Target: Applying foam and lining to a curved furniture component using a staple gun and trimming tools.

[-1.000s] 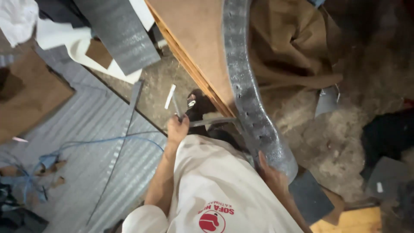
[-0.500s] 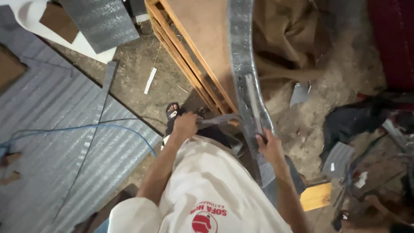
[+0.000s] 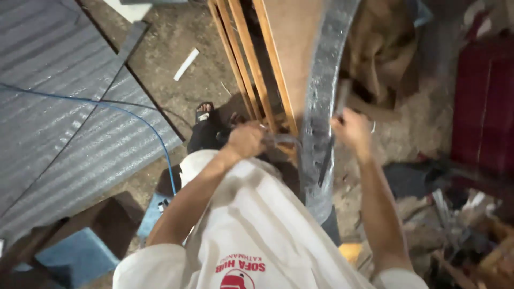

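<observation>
While gripped from both sides, long grey curved strip [image 3: 321,107], perforated with slots, standing upright against wooden frame [image 3: 251,69] over dirt floor [image 3: 176,91]. Left hand [image 3: 245,140] closed around a thin dark tool [image 3: 281,140] touching the strip's edge; right hand [image 3: 352,128] blurred, apparently clamped on a slim bar [image 3: 325,160] just beside the strip, hands apart. Judged stiff, thin, springy, moderately heavy, likely sharp-edged; best held at mid-length by the flat faces, clear of slots.
</observation>
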